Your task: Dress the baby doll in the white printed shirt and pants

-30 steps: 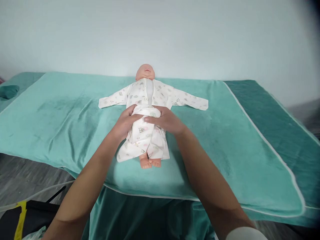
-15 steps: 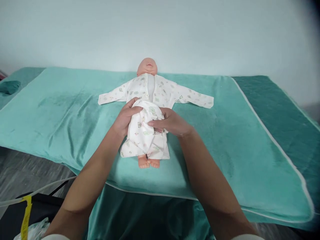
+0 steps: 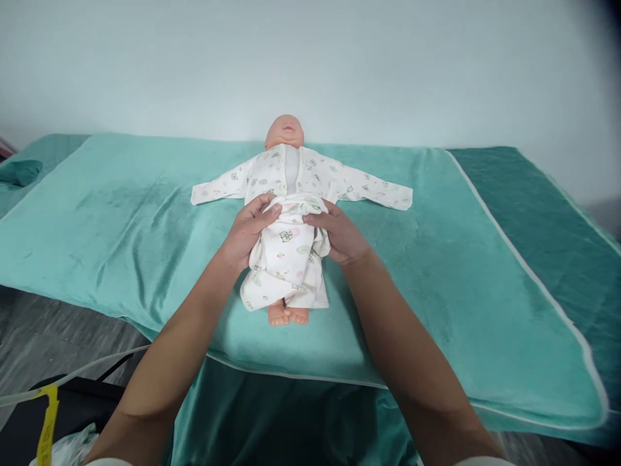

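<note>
A baby doll [image 3: 284, 131] lies on its back, wearing a white printed baby jacket [image 3: 317, 171] whose sleeves stretch out to both sides. Over its lower body are matching white printed baby pants [image 3: 286, 259], bunched at the upper edge. My left hand [image 3: 248, 230] grips that edge on the left, thumb on top of the cloth. On the right side, my right hand [image 3: 342, 234] pinches the same edge, its fingers partly hidden behind the fabric. Both bare feet [image 3: 288, 315] of the doll show below the pants; its legs are covered.
A teal blanket [image 3: 436, 291] with pale piping covers the table, over a darker green cover [image 3: 543, 207]. Behind stands a plain wall [image 3: 310, 65]. At lower left are a black item [image 3: 82, 408], a pale tube [image 3: 97, 361] and a yellow tag [image 3: 47, 424].
My right hand has shifted slightly right and up, to the edge of the pants. The bunched cloth now spreads more evenly between my hands, and its lower left corner has moved inward.
</note>
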A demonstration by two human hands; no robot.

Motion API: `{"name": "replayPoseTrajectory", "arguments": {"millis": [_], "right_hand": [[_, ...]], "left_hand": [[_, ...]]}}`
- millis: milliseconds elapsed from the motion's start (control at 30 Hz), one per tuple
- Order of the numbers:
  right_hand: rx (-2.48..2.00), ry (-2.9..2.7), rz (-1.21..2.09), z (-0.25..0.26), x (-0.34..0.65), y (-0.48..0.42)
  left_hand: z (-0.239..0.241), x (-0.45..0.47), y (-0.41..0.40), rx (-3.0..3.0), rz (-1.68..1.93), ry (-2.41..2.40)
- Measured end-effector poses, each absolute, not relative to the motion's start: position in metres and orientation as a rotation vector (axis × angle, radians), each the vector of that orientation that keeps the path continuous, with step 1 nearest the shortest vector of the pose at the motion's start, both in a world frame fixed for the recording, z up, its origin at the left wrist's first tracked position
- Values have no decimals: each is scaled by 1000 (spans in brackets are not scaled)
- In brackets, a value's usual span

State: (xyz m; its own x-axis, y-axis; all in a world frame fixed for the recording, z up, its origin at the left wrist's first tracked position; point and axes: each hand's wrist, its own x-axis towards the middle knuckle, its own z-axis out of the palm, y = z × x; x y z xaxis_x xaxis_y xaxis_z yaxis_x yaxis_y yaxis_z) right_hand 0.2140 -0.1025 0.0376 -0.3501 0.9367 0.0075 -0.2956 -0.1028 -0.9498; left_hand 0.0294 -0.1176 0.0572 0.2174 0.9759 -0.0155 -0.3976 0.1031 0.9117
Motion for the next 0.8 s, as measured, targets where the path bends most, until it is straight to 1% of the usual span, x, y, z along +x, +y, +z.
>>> {"name": "replayPoseTrajectory", "arguments": {"millis": [233,400,467,600,733,800], "right_hand": [[-647,-1403,1849,37,222,-102],[-717,-1664,1912,48,225,-106],[-761,-1603,1877,46,222,-108],[-755,-1254,1775,38,211,-110],[-769,-1146,1733,37,203,-111],[-784,-1127,1726,40,202,-112]], "left_hand": [[58,34,-117,792,1347,693],[57,34,-117,780,1318,730],[61,33,-119,818,1269,784],[78,29,-131,1003,1077,955],[89,25,-140,1223,843,968],[86,24,-140,1200,841,956]]}}
